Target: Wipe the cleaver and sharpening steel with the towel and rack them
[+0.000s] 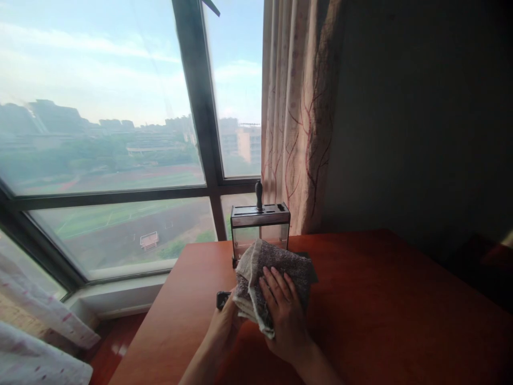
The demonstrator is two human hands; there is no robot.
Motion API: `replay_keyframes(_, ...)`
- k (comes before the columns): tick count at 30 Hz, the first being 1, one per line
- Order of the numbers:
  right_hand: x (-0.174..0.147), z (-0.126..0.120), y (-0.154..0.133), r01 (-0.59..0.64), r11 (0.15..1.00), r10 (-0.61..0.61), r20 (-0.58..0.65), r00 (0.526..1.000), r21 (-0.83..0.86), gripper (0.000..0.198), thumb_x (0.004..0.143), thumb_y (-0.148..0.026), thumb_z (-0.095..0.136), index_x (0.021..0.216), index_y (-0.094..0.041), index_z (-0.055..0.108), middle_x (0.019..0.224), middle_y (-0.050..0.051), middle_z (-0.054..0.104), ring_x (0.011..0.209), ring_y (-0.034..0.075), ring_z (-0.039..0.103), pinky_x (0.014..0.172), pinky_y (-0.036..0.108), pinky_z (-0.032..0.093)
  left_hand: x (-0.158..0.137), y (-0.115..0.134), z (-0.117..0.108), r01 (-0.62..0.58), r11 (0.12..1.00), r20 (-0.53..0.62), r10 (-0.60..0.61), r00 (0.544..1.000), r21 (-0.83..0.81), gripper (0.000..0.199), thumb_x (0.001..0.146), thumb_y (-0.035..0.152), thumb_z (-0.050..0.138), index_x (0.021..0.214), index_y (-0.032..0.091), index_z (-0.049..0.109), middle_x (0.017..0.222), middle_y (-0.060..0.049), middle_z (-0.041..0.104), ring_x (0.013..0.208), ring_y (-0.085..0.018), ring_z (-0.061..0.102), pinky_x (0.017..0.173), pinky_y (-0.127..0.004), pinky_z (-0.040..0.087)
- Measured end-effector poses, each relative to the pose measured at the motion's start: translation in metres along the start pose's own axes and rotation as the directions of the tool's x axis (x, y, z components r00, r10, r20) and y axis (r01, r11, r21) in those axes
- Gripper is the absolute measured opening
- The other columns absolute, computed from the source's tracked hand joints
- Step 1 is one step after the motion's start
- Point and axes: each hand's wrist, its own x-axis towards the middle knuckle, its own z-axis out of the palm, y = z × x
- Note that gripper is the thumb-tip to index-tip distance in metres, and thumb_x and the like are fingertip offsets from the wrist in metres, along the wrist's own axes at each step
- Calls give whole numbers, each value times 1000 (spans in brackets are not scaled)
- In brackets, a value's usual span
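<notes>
A grey-brown terry cloth (276, 267) with pale, frayed edges is bunched in folds above the near part of the table. My right hand (284, 307) presses on the cloth from the front, fingers stretched along it and thumb hidden. At the cloth's lower left, my left hand (229, 315) is closed, most of its fingers hidden by the folds. A small black block-shaped part (223, 300) shows beside that hand; whether it is held I cannot tell. Behind the cloth's right side, a dark flat edge (314, 274) sticks out.
Just beyond the cloth stands a clear-walled box (260, 215) with a metal top and an upright black handle (258, 195). The reddish-brown table (380, 299) reaches the window side. A patterned curtain (300, 117) hangs behind; another curtain (36, 342) is at lower left.
</notes>
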Motion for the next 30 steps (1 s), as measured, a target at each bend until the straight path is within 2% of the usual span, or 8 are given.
replay_keyframes(4,-1,-3,25,-85,996,83,-82,993,-17,81,69,-18,53,147,-14,30,155,10,31,141,33,26,115,53,18,0,3,-1,27,1000,63,-28,998,14,30,76,36,72,96,14,70,91,-10,76,84,-26,72,76,-34,57)
replay_keyframes(8,-5,-2,52,-228,973,216,-220,951,-30,72,73,-14,50,143,-15,34,149,12,39,139,31,31,112,55,26,2,4,-6,59,997,45,-62,997,56,40,74,44,71,102,15,70,95,-12,76,89,-29,72,78,-34,55)
replay_keyframes(13,-7,3,55,-255,966,239,-257,936,-32,68,76,-14,48,143,-16,34,150,13,37,140,32,29,111,58,26,5,3,-10,64,994,41,-68,997,93,42,74,46,71,103,15,69,96,-13,76,90,-30,72,81,-37,54)
replay_keyframes(18,-4,3,33,-196,981,190,-195,962,-12,74,74,-15,48,146,-14,31,154,13,29,142,34,23,112,60,21,8,2,-12,64,996,62,-68,996,63,46,74,49,69,106,15,68,99,-14,76,93,-30,71,86,-39,52)
replay_keyframes(22,-4,4,10,-95,995,97,-112,989,25,80,71,-19,51,147,-13,28,157,13,24,142,37,21,113,60,18,8,-5,-14,59,998,54,-60,997,21,34,76,41,71,97,14,71,93,-13,77,88,-29,72,86,-42,53)
replay_keyframes(26,-5,2,-7,60,997,-59,-10,998,56,85,72,-28,54,149,-11,24,157,13,22,143,35,21,115,55,17,6,-15,-19,44,997,-7,-45,999,-62,24,70,34,77,90,21,73,96,-6,77,102,-29,67,95,-39,50)
replay_keyframes(30,-4,-3,-5,140,988,-142,32,989,66,86,72,-32,54,149,-10,24,157,12,24,143,32,22,116,49,17,4,-20,-20,49,991,35,-45,998,-121,30,68,35,79,95,22,74,102,-5,76,111,-29,63,98,-38,48)
